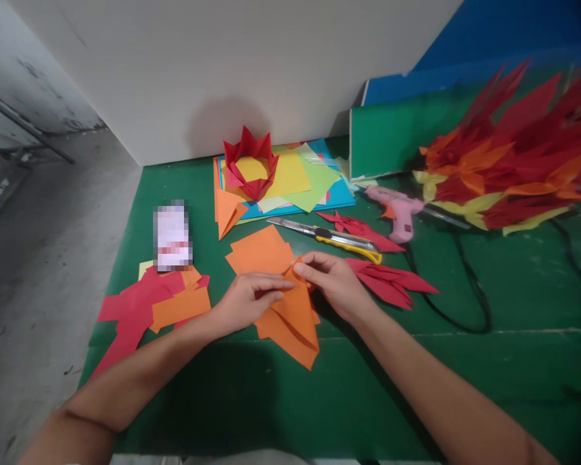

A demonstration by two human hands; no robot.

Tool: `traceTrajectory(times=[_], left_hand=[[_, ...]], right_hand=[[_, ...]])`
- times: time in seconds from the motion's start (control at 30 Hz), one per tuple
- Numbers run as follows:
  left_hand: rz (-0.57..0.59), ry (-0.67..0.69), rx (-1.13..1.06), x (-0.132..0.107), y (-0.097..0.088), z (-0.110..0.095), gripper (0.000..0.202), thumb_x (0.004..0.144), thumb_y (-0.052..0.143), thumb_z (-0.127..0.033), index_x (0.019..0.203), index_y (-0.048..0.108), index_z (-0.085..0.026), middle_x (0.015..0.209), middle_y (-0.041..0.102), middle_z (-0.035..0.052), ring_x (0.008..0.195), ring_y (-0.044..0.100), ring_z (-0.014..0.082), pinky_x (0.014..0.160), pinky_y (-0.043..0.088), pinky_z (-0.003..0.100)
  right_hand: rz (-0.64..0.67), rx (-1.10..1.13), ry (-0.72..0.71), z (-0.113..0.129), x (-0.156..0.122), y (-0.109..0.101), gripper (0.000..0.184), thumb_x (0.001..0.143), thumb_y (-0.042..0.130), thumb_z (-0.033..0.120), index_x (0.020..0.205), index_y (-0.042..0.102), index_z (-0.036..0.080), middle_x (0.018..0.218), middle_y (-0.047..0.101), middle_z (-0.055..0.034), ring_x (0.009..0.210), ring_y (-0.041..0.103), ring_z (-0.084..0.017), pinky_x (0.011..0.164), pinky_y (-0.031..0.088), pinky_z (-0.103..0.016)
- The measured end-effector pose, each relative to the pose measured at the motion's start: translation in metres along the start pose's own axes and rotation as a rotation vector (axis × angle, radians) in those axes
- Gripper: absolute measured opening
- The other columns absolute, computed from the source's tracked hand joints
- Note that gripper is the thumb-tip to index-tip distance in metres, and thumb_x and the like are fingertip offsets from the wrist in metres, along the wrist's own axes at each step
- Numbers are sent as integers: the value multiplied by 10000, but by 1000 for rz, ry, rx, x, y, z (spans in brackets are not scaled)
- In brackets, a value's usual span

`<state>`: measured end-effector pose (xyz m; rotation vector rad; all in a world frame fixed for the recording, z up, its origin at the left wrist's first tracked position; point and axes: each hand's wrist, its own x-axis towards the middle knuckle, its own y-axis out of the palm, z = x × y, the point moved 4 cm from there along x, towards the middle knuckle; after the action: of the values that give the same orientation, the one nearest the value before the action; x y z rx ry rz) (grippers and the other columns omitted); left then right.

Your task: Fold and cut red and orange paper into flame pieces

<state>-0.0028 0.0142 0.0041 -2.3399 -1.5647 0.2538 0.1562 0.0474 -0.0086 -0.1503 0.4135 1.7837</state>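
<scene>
A folded orange paper piece (293, 320) lies on the green table (489, 381) in front of me. My left hand (249, 300) presses on its left side with fingers pinched on a fold. My right hand (332, 278) pinches the paper's top corner with thumb and fingers closed. Flat orange sheets (259, 248) lie just behind the hands.
A yellow utility knife (332, 237) and a pink glue gun (397, 210) with a black cord lie behind the hands. Red folded points (392, 281) sit to the right. A red paper crown (250, 165) rests on coloured sheets. Red and orange scraps (150, 307) lie left; a big paper flame (518, 155) far right.
</scene>
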Motion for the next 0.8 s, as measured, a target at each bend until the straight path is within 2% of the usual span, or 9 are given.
traceTrajectory(times=[0.13,0.53,0.67,0.8], left_hand=[[16,-8,23,0,-1,-1,248,841,569,-129,1026,716,-203,1037,722,55,967,662,176,880,520,299],[104,34,43,-1,2,-5,373,842,506,-85,1164,643,-214,1162,672,70,1045,619,190,904,500,334],[156,77,87,-1,2,-9,447,830,464,-52,1228,596,-208,1138,663,77,885,628,160,765,515,283],[178,43,96,-2,3,-11,454,817,491,-80,1241,592,-207,930,681,49,615,546,89,561,453,196]], right_hand=[[39,-12,-3,0,1,-2,323,647,760,496,689,663,191,587,492,40,510,371,-77,492,287,-242],[11,-53,-22,1,0,0,302,651,764,463,658,633,191,625,554,23,542,418,-87,520,328,-240],[6,-74,-5,1,-1,0,316,623,777,474,642,635,192,658,589,12,564,447,-91,531,347,-236],[9,-72,-9,0,0,-1,305,625,778,466,632,635,196,645,589,17,573,468,-96,539,365,-239]])
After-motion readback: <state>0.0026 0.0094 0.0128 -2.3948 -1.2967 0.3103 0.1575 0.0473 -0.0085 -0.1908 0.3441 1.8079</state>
